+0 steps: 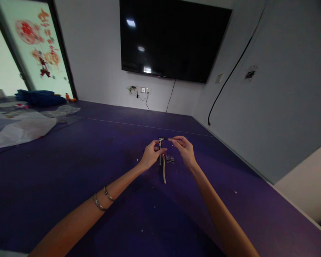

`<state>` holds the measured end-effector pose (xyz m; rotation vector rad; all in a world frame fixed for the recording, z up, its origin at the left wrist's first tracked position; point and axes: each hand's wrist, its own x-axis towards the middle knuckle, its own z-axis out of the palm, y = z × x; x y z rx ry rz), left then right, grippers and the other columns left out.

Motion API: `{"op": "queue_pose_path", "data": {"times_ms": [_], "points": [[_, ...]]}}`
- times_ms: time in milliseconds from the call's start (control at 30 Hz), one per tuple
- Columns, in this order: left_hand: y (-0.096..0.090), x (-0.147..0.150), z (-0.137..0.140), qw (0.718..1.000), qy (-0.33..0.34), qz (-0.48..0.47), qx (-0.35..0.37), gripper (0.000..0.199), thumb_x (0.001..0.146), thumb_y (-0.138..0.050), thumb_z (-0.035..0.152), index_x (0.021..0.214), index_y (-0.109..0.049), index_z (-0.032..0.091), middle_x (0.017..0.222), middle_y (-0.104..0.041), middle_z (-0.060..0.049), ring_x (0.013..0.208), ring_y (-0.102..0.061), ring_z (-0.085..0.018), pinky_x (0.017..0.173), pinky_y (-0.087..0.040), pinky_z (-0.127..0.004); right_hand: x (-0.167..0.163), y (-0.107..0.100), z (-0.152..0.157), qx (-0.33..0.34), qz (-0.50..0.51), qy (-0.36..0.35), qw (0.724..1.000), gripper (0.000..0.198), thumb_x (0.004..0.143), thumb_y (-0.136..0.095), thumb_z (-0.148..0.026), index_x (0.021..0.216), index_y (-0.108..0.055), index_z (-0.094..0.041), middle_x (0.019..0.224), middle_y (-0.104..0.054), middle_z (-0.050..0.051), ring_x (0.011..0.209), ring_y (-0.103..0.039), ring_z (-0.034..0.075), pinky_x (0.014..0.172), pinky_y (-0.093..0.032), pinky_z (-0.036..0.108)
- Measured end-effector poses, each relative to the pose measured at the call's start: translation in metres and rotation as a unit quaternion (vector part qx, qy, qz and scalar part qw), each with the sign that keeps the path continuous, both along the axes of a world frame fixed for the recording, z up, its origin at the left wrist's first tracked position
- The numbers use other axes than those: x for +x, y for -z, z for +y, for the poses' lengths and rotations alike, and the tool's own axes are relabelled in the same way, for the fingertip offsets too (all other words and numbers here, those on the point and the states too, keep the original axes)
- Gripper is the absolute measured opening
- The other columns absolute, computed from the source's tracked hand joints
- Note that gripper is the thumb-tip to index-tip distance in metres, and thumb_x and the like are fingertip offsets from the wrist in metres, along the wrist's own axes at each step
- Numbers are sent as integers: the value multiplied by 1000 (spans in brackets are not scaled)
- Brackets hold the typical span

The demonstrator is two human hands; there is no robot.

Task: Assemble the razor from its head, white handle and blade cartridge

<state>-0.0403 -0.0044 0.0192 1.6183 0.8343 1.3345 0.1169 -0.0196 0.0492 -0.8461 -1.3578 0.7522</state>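
My left hand (150,156) is closed around an upright T-shaped tool (160,142) with a silver body and a dark head. Pinched between the fingertips of my right hand (185,148) is a thin, light stick (170,139). Its far end points left and comes close to, or touches, the tool's head; I cannot tell which. A pale cord or strip (164,171) extends below my left hand toward me. Between the hands, a small clear packet (170,159) with dark parts lies on the purple surface (128,210).
White plastic sheeting (26,128) and a dark blue cloth (39,97) lie at the far left. A black cable (231,71) hangs down the right wall. A large television (173,39) is mounted on the wall ahead, above several sockets (143,90).
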Motion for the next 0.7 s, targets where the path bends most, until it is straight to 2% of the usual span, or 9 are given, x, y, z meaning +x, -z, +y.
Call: {"op": "queue_pose_path", "data": {"times_ms": [67, 133, 300, 433, 533, 633, 700], "points": [[-2, -3, 5, 999, -5, -27, -17, 34, 72, -66, 32, 94, -46, 17, 70, -68, -3, 55, -64, -15, 50, -46, -22, 2, 4, 3, -35, -11, 35, 999, 29, 71, -61, -41, 88, -56, -18, 84, -70, 7, 81, -64, 18, 69, -46, 28], [-5, -6, 9, 998, -7, -44, -37, 30, 72, -66, 30, 89, -46, 16, 76, -69, -6, 60, -66, -16, 50, -46, -22, 3, 8, 7, -78, -29, 55, 995, 29, 70, -60, -42, 85, -57, -17, 74, -68, 5, 73, -62, 17, 61, -44, 25], [-16, -15, 14, 995, 10, -54, -80, 21, 75, -63, 30, 81, -54, 12, 92, -69, -13, 78, -67, -19, 62, -49, -26, -1, 14, 11, -136, -127, 19, 982, 27, 69, -59, -41, 78, -62, -15, 65, -63, 3, 62, -57, 14, 54, -40, 23], [-18, -18, 15, 995, 34, -44, -77, 25, 76, -61, 33, 90, -64, 11, 102, -67, -14, 93, -62, -21, 74, -48, -29, -11, 20, 9, -131, -200, -70, 968, 32, 72, -55, -43, 85, -65, -15, 71, -61, 2, 60, -52, 11, 53, -38, 22], [-13, -16, 17, 995, 50, -34, -81, 28, 79, -57, 34, 93, -66, 12, 105, -66, -13, 96, -60, -20, 76, -46, -29, -21, 28, 7, -114, -220, -127, 961, 36, 75, -52, -46, 86, -63, -15, 71, -58, 0, 59, -49, 10, 52, -37, 21], [-7, -13, 19, 993, 55, -22, -98, 29, 79, -55, 36, 92, -67, 13, 103, -66, -12, 93, -60, -20, 74, -46, -28, -30, 36, 8, -79, -241, -123, 960, 35, 76, -50, -47, 77, -62, -14, 64, -52, -1, 57, -45, 10, 51, -34, 21], [-4, -13, 21, 992, 57, -19, -107, 31, 78, -55, 38, 91, -67, 12, 99, -66, -11, 91, -60, -20, 72, -45, -28, -34, 40, 9, -64, -256, -87, 961, 35, 77, -49, -46, 72, -61, -14, 61, -51, -2, 55, -44, 10, 51, -33, 21]]}}
